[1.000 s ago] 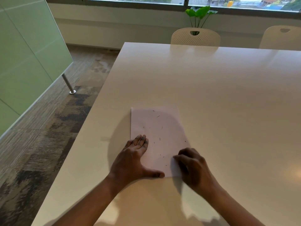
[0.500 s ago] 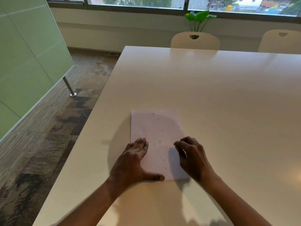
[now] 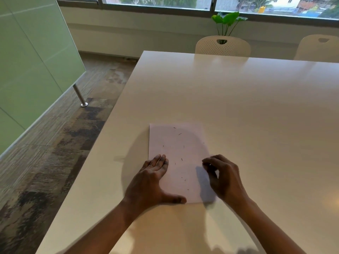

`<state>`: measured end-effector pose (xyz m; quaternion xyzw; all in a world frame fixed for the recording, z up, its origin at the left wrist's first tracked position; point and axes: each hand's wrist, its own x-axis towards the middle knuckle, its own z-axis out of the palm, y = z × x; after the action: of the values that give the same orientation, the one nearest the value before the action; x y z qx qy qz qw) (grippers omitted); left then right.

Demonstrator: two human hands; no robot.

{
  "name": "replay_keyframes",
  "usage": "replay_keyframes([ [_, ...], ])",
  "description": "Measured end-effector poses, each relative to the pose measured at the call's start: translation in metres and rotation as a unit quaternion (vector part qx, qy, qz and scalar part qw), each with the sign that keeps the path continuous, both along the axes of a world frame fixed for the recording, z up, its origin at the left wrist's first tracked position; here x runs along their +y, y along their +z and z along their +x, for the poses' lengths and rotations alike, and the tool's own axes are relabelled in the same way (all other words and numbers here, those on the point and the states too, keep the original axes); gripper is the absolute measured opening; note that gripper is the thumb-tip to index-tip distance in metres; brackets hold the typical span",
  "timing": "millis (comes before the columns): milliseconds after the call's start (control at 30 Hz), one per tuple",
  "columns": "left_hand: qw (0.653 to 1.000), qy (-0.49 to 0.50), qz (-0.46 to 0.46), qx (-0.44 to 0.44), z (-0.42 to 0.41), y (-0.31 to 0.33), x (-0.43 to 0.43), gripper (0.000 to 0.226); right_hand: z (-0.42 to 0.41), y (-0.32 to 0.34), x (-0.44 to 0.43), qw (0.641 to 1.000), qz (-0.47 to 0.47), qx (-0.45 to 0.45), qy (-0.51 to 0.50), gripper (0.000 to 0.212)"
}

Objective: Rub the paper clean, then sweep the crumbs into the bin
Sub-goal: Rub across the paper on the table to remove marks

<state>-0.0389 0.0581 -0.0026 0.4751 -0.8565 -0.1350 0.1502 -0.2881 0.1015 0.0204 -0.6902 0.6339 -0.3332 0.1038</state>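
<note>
Your left hand (image 3: 152, 182) lies flat, fingers straight, on the near left corner of the paper (image 3: 179, 143), which sits close to the left edge of the surface (image 3: 238, 107). Your right hand (image 3: 222, 177) is curled at the sheet's right edge; whether it pinches an eraser I cannot tell. Dark crumbs (image 3: 181, 159) dot the sheet. If you rub hard while pressing lightly, the paper could buckle or slide and flick crumbs to the floor. No bin is in view.

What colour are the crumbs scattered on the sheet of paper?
Dark grey to black crumbs on the pale paper, clearest in the head view.
</note>
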Motion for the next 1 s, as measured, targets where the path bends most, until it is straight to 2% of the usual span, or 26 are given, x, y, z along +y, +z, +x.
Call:
replay_keyframes([
  [67, 1.000, -0.001, -0.003, 0.006, 0.000, 0.000, 0.000, 0.143, 0.001, 0.003, 0.007, 0.999, -0.030, -0.018, 0.005, 0.018],
  [133, 1.000, 0.000, -0.001, 0.007, 0.000, 0.000, 0.001, 0.143, 0.008, 0.001, 0.019, 0.997, -0.044, -0.008, 0.057, 0.016],
  [300, 1.000, 0.000, -0.007, 0.003, 0.000, 0.000, 0.001, 0.142, 0.021, -0.018, 0.036, 0.981, 0.008, 0.061, 0.183, 0.016],
  [367, 1.000, -0.001, -0.002, -0.001, 0.001, 0.001, 0.001, 0.144, 0.014, -0.018, 0.027, 0.983, 0.000, 0.075, 0.168, 0.014],
  [533, 1.000, 0.000, 0.005, 0.001, 0.001, 0.000, 0.001, 0.144, -0.005, -0.008, 0.002, 0.996, -0.020, 0.081, 0.043, 0.012],
  [700, 1.000, 0.005, 0.001, 0.003, 0.001, -0.001, 0.000, 0.144, 0.022, -0.014, 0.028, 0.983, 0.003, 0.052, 0.177, 0.013],
  [767, 1.000, 0.002, 0.002, -0.003, 0.000, -0.001, -0.001, 0.145, 0.014, -0.013, 0.019, 0.986, -0.006, 0.044, 0.159, 0.012],
  [900, 1.000, -0.001, 0.010, -0.003, 0.001, -0.001, 0.000, 0.145, -0.001, -0.007, -0.003, 0.998, -0.007, 0.049, 0.048, 0.010],
  [1000, 1.000, -0.001, 0.012, -0.004, 0.001, -0.001, 0.000, 0.145, 0.022, -0.010, 0.000, 0.992, -0.004, 0.056, 0.116, 0.013],
])
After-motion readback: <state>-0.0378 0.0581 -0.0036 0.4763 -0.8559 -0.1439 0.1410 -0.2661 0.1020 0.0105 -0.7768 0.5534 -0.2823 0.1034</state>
